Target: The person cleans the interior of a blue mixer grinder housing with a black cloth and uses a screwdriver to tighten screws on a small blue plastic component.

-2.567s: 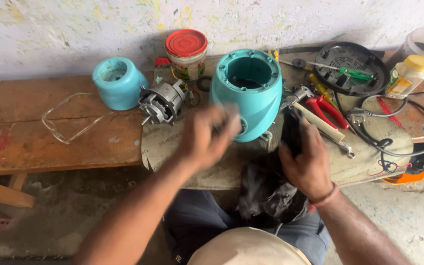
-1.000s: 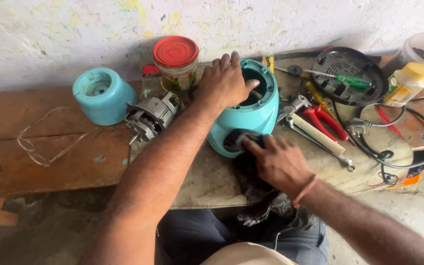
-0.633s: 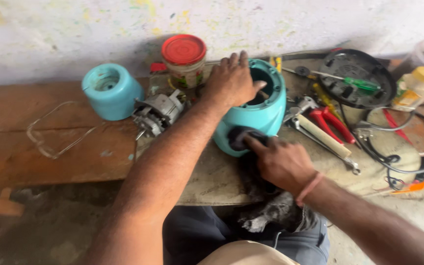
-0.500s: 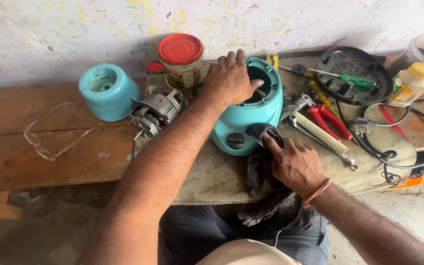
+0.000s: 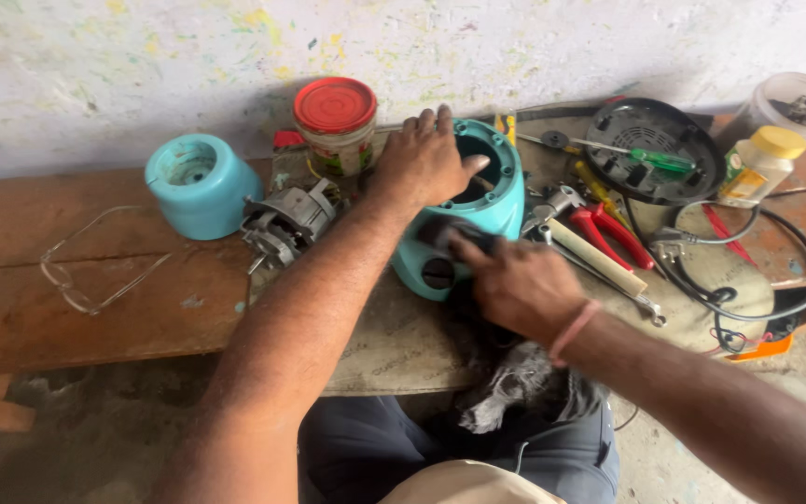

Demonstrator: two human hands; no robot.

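A teal appliance housing [image 5: 507,203] lies tilted on the bench, its open top facing the wall. My left hand [image 5: 424,164] grips its rim from the left, thumb inside the opening. My right hand [image 5: 517,285] presses a dark cloth [image 5: 454,233] against the housing's front, just above a round black knob [image 5: 437,273]. The rest of the cloth [image 5: 515,392] hangs down onto my lap.
Left of the housing sit a bare electric motor [image 5: 286,222], a teal cap [image 5: 193,183] and a red-lidded jar [image 5: 336,123]. On the right lie a black round plate [image 5: 650,149], a green screwdriver [image 5: 657,160], red pliers [image 5: 610,233], a black cord [image 5: 753,280] and a yellow-lidded bottle [image 5: 759,163].
My right hand has slid up and left across the housing's front with the cloth. My left hand has kept its hold on the rim.
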